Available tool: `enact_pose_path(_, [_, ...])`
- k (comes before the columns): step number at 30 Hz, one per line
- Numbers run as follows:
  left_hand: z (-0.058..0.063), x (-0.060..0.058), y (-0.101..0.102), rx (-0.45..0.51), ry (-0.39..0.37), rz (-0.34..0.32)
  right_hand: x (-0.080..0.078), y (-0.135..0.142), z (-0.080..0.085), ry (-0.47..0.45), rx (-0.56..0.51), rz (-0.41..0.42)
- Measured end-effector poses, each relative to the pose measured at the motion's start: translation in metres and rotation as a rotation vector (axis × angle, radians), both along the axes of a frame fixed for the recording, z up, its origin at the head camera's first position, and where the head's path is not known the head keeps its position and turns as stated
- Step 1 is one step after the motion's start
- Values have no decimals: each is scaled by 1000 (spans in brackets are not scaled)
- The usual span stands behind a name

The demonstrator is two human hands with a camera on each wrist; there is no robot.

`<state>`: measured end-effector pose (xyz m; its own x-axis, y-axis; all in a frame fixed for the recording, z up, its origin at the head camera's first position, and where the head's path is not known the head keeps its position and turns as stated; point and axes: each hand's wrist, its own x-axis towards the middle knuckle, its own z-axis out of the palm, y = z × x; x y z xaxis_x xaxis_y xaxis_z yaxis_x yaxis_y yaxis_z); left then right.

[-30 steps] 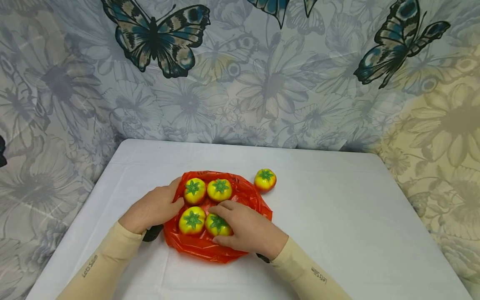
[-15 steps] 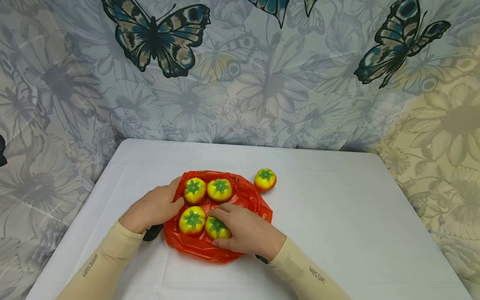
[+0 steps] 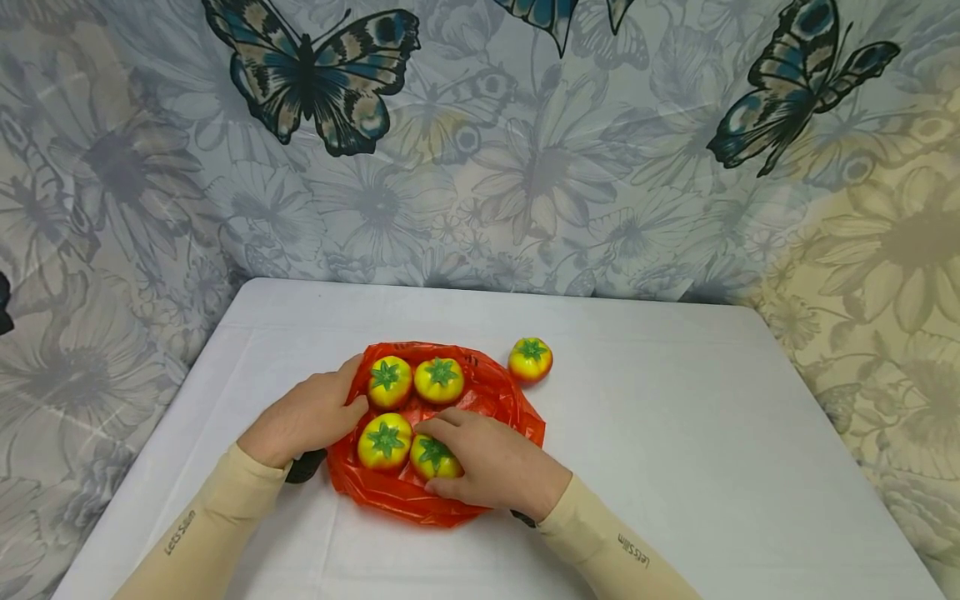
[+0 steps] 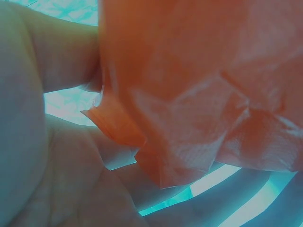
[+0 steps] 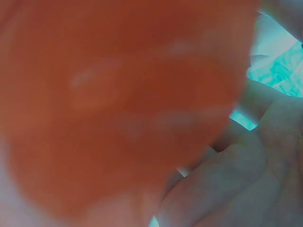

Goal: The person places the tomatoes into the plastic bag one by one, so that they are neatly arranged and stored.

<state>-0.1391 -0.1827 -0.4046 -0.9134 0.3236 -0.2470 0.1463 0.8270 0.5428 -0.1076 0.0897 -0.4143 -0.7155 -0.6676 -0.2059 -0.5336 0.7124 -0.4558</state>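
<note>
A red plastic bag [image 3: 416,496] lies opened out on the table, its rim crumpled. Several glossy yellow-and-red toy tomatoes with green star-shaped tops sit in it, among them the front left tomato [image 3: 385,443] and the back right tomato [image 3: 439,381]. My right hand [image 3: 498,458] reaches over the bag's right side and grips the front right tomato [image 3: 435,458], partly covering it. At the left rim my left hand [image 3: 311,417] holds the bag's side. In the left wrist view red plastic [image 4: 189,118] lies between thumb and fingers; the right wrist view is mostly filled by blurred red plastic [image 5: 118,118].
One more tomato [image 3: 530,361] stands outside the bag, just beyond its back right rim. The table [image 3: 675,433] has a white cover. Behind its far edge rises a backdrop [image 3: 540,183] printed with flowers and butterflies.
My right hand has shifted slightly to the left, and the tomato under it moved a little with it. My left hand, the bag and the other tomatoes have stayed in place.
</note>
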Motion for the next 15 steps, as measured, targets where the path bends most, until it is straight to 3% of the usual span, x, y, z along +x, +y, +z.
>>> enact_pose_path(15, [0, 0, 1, -18, 13, -3, -6, 14, 7, 28, -79, -22])
